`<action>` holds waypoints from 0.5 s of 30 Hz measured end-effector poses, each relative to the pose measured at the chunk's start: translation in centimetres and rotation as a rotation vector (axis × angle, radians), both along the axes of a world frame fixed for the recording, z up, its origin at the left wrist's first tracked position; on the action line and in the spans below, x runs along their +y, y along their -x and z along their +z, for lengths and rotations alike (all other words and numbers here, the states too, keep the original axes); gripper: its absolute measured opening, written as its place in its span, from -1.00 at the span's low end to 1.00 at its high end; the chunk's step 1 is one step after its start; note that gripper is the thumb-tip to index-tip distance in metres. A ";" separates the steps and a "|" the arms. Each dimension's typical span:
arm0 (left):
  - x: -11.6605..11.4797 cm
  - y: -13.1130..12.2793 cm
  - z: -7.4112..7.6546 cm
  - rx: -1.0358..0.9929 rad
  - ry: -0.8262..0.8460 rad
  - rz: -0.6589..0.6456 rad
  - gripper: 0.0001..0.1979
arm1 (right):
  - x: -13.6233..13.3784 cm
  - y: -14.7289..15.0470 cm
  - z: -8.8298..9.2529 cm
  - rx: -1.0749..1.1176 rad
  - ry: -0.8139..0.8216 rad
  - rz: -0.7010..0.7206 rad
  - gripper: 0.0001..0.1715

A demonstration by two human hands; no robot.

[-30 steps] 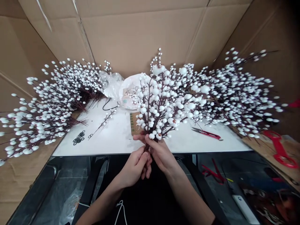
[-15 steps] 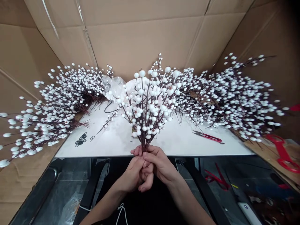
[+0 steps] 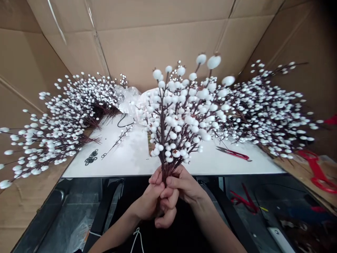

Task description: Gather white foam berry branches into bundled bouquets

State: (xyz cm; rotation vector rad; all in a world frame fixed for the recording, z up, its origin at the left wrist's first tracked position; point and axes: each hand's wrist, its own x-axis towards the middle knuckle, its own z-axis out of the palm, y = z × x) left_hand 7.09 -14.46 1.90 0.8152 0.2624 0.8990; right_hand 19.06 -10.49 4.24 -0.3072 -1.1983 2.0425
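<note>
A bunch of dark red twigs with white berries (image 3: 181, 112) stands upright in front of me, its stems gathered at the bottom. My left hand (image 3: 149, 202) is closed around the lower stems, fingers curled. My right hand (image 3: 183, 184) grips the stems just above it, thumb and fingers wrapped round. Both hands sit just below the near edge of the white table (image 3: 137, 158).
Piles of white-berry branches lie at the left (image 3: 60, 119) and right (image 3: 263, 109). Red snips (image 3: 233, 153), small black rings (image 3: 91, 157), a single twig (image 3: 116, 140) and plastic bags (image 3: 130, 98) lie on the table. Cardboard walls surround it. Red-handled scissors (image 3: 316, 170) rest at right.
The bunch was tipped left, then swung back upright and closer to me. Both hands slid down below the table edge and closed tighter round the stems.
</note>
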 end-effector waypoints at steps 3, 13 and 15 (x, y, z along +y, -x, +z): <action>0.1 -0.4 -0.1 -0.085 -0.023 -0.018 -0.66 | 0.0 0.2 0.0 0.011 0.024 -0.088 -0.78; 0.0 -0.8 0.6 -0.222 0.014 -0.050 -0.66 | -0.3 1.2 0.4 0.029 0.144 -0.290 -0.68; -0.1 -0.7 0.8 -0.238 -0.001 -0.072 -0.67 | -0.4 1.0 0.4 0.029 0.153 -0.284 -0.66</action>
